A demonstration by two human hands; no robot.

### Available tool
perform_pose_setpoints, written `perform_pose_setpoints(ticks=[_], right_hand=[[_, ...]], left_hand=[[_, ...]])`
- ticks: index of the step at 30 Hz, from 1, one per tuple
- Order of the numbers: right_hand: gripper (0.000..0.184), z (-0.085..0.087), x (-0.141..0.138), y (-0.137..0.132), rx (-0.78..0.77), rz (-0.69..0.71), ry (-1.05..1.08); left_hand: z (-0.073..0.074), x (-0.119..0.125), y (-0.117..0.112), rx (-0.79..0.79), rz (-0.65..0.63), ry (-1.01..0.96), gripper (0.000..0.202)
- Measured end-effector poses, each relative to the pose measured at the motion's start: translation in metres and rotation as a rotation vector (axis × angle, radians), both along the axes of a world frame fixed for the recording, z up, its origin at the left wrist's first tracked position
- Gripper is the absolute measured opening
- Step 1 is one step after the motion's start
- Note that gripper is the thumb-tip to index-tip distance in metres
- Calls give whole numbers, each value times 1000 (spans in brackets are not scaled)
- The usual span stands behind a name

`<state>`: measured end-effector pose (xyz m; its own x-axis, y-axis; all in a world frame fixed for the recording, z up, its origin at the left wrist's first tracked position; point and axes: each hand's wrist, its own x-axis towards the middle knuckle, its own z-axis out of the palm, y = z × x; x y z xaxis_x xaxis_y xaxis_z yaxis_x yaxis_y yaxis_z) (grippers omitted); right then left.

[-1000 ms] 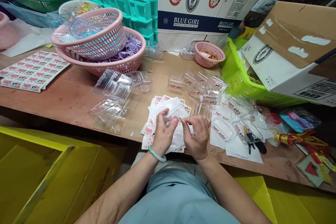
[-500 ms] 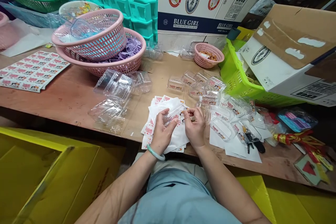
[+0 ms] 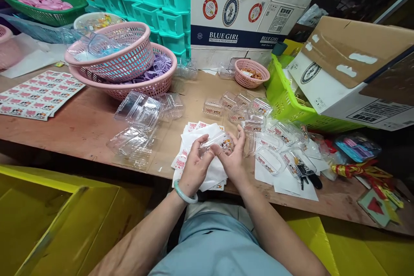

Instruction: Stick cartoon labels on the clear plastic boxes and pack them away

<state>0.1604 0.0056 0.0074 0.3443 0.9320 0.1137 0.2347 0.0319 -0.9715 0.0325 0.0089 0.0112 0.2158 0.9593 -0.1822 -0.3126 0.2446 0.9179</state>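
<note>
Both hands are on a small clear plastic box (image 3: 216,139) above a stack of paper. My left hand (image 3: 195,164), with a pale green bangle at its wrist, grips the box's left end between thumb and fingers. At the right end, my right hand (image 3: 233,157) has its thumb across the near face and its fingers up behind. A printed label with a small cartoon figure shows on the box, partly covered by the thumbs. Beneath lie white sheets (image 3: 217,177) and printed sticker sheets (image 3: 181,161).
Empty clear boxes (image 3: 139,108) sit left; several labelled boxes (image 3: 258,125) lie right, near keys (image 3: 302,170). Pink baskets (image 3: 161,86), a smaller pink basket (image 3: 241,79), a lime crate (image 3: 287,99) and cartons (image 3: 226,36) stand behind. More sticker sheets (image 3: 39,95) lie far left.
My right hand has gone from pinching near the label's right part to pressing its thumb across the box, fingers raised. My left hand keeps its grip. The whole view has shifted slightly.
</note>
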Motion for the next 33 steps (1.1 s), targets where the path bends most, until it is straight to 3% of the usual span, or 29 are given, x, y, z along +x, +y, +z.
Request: perform_pose_setpoints(ticks=[3, 5, 8, 12, 14, 16, 18, 21, 23, 25, 27, 29, 31, 33], right_hand=[[55, 9, 17, 5, -155, 145, 70], [48, 12, 29, 4, -215, 137, 2], [51, 13, 39, -6, -190, 97, -110], [56, 17, 51, -20, -132, 281, -162], [54, 21, 66, -23, -127, 301, -172], [54, 22, 88, -24, -50, 179, -277], [55, 18, 111, -26, 84, -14, -474], [58, 1, 138, -29, 181, -237, -758], [58, -12, 148, -30, 157, -350, -912], [60, -19, 150, -31, 145, -440, -1014], [62, -17, 145, -32, 183, -493, -1057], [59, -9, 131, -34, 276, -498, -1063], [44, -1, 109, -36, 352, -365, -1006], [35, 2, 81, -38, 329, -146, -846]], left_hand=[[1, -7, -2, -76, -68, -90, 47], [-1, -10, -3, -113, -63, -130, 44], [-1, -10, -3, -82, -84, -93, 46], [3, -10, 0, 60, -256, -22, 51], [2, -14, 4, 82, -358, 12, 53], [-2, -23, 11, 126, -324, 134, 52], [-9, -37, 20, 238, -130, 380, 49], [-21, -58, 37, 400, 131, 901, 56], [-27, -66, 47, 408, 118, 1191, 68], [-31, -66, 55, 367, 41, 1326, 68], [-33, -62, 60, 362, 39, 1344, 49], [-34, -57, 61, 414, 150, 1284, 24], [-30, -54, 59, 466, 250, 1078, 12], [-23, -52, 56, 398, 235, 688, 14]])
